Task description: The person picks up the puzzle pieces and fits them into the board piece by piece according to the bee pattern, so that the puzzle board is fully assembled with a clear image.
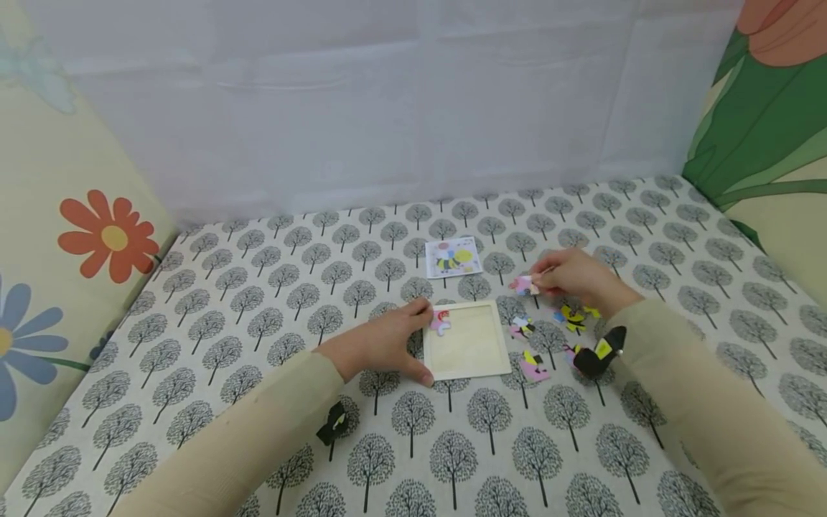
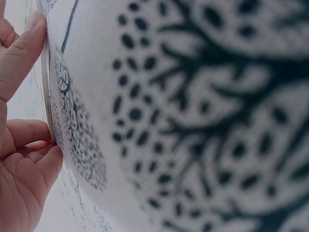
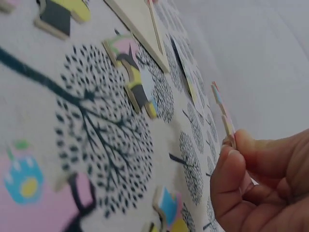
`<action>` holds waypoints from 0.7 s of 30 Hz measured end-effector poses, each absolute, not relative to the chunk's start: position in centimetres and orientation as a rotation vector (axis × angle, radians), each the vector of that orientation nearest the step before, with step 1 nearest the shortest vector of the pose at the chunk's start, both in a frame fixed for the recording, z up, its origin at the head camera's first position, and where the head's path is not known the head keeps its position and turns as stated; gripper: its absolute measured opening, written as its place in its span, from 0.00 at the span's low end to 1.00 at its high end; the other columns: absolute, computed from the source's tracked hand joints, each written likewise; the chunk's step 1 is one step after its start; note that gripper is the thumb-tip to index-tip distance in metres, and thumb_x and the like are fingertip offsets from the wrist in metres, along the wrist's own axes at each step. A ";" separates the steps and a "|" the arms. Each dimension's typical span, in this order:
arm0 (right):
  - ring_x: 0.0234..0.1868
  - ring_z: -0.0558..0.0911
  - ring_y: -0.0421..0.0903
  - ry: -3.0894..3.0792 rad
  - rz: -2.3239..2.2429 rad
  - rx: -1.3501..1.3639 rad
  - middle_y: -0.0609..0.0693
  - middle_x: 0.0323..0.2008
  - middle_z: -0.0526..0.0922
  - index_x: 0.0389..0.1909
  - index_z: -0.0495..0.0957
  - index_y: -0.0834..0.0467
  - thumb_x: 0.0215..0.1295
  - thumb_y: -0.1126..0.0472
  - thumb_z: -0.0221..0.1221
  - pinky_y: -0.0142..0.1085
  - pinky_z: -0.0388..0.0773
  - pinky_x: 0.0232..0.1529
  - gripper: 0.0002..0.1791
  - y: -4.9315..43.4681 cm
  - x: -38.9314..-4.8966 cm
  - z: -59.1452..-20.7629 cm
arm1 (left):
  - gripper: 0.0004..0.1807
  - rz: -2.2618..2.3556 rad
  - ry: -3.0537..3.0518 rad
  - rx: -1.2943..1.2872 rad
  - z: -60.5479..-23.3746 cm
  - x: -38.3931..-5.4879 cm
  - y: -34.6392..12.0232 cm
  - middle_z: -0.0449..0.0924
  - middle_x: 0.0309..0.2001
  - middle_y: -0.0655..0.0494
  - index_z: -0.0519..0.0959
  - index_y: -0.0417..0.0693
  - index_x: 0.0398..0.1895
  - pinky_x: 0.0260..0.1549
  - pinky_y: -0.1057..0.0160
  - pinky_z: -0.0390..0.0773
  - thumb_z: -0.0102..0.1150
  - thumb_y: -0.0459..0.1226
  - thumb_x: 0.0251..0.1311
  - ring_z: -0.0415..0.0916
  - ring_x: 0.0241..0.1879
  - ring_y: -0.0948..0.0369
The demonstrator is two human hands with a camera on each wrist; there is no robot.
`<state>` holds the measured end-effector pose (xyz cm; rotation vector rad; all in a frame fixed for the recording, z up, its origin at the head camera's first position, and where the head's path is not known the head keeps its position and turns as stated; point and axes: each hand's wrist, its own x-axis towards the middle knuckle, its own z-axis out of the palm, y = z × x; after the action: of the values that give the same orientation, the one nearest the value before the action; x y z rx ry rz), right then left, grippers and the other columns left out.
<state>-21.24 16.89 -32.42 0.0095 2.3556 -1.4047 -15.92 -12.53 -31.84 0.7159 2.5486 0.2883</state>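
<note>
Right fingers (image 3: 229, 175) pinch a puzzle piece (image 1: 524, 285), left fingers (image 1: 413, 310) spread against the frame (image 1: 474, 375)

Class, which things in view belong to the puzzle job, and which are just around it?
Job:
- puzzle tray
- jigsaw piece inside it
- jigsaw piece in the right hand
- loose jigsaw pieces
- picture card, probably the guide

Surroundings:
- tree-print tablecloth
- white backdrop
- flower-print side panels

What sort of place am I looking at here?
Probably an indoor play or craft corner, though the wider room is out of view: a tree-print cloth, flower-decorated side panels and loose puzzle pieces suggest it.
</note>
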 end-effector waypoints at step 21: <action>0.24 0.74 0.38 2.188 -1.544 -0.085 0.50 0.25 0.76 0.46 0.72 0.74 0.62 0.70 0.54 0.26 0.77 0.28 0.14 12.9 -20.0 -33.0 | 0.61 0.270 2.557 0.706 -31.9 -16.1 -12.4 0.40 0.74 0.51 0.48 0.42 0.71 0.69 0.55 0.50 0.71 0.57 0.37 0.46 0.71 0.49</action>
<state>-19.99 12.88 -33.03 -0.0851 2.1883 -1.5440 -16.10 -12.44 -31.89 0.7062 2.5570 0.2704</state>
